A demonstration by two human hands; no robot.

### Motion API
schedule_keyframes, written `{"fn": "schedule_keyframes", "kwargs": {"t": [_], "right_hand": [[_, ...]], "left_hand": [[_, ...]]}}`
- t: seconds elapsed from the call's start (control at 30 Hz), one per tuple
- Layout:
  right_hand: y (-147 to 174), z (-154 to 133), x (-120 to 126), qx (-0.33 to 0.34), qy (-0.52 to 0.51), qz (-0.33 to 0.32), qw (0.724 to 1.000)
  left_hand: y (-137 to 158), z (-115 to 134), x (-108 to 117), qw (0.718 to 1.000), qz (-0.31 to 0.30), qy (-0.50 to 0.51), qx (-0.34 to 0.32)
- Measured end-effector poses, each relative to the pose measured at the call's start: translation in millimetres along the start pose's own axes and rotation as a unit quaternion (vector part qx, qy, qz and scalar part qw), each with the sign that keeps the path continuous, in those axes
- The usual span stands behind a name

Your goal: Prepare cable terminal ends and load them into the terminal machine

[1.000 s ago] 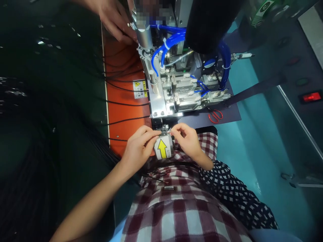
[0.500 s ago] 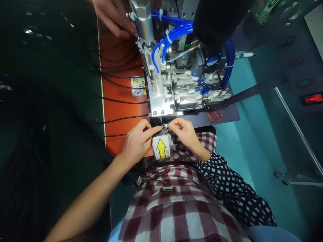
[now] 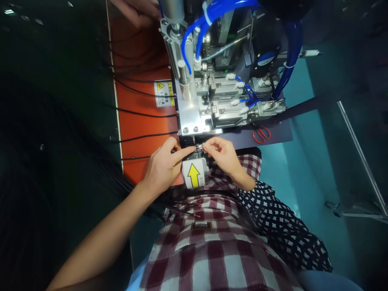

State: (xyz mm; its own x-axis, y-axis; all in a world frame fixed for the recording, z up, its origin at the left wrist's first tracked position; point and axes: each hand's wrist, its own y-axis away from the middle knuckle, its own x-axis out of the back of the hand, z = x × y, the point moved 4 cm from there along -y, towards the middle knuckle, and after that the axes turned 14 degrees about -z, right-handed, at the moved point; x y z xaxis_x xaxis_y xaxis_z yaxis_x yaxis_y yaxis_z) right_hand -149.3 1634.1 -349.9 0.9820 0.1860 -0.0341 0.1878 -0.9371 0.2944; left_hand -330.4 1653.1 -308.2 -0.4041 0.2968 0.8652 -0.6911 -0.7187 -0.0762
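My left hand (image 3: pixel 163 165) reaches in from the left, its index finger stretched to a small metal part (image 3: pixel 199 146) at the front of the machine. Its other fingers curl under, and what they hold, if anything, is hidden. From the right, my right hand (image 3: pixel 222 155) pinches at the same spot. A speck of red shows at its fingertips, too small to name. Just below the fingertips is a silver block with a yellow arrow label (image 3: pixel 194 174). The machine (image 3: pixel 190 115), with metal cylinders and blue air tubes (image 3: pixel 224 9), stands directly beyond both hands.
Black cables (image 3: pixel 136 138) cross the orange surface (image 3: pixel 130 123) on the left. Red-handled scissors (image 3: pixel 262 135) lie on the dark plate at right. Another person's hand (image 3: pixel 136 12) is at the upper left. Loose wire ends (image 3: pixel 190 212) rest against the checked apron (image 3: pixel 212 242).
The view has shifted a little, so the machine sits higher in the picture. Both hands keep almost the same pose at the small metal part. The other person's hand is now partly out of view.
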Motion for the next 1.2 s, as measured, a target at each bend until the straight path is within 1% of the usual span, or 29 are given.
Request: {"fn": "schedule_keyframes", "kwargs": {"t": [0.2,0.6,0.7,0.9,0.97,1.07,1.2], "right_hand": [[-1,0,0,-0.005,-0.006,-0.002,1.0],[-1,0,-1,-0.02,0.006,-0.002,1.0],[0,-1,0,-0.019,0.035,0.001,0.999],[5,-9,0,0.003,0.141,0.02,0.99],[4,-9,0,-0.009,0.109,0.01,0.994],[1,-7,-2,-0.036,0.019,-0.019,0.999],[-1,-8,-1,-0.035,-0.011,-0.025,0.999]], "left_hand": [[0,2,0,1.0,0.004,-0.021,-0.001],[1,1,-3,1.0,-0.002,-0.012,0.02],[1,2,-3,1.0,0.001,-0.014,0.017],[1,2,-3,0.999,0.005,-0.032,0.009],[1,2,-3,0.999,0.006,-0.037,0.004],[2,2,-3,0.999,0.009,-0.039,-0.007],[2,2,-3,0.999,0.013,-0.036,-0.014]]}}
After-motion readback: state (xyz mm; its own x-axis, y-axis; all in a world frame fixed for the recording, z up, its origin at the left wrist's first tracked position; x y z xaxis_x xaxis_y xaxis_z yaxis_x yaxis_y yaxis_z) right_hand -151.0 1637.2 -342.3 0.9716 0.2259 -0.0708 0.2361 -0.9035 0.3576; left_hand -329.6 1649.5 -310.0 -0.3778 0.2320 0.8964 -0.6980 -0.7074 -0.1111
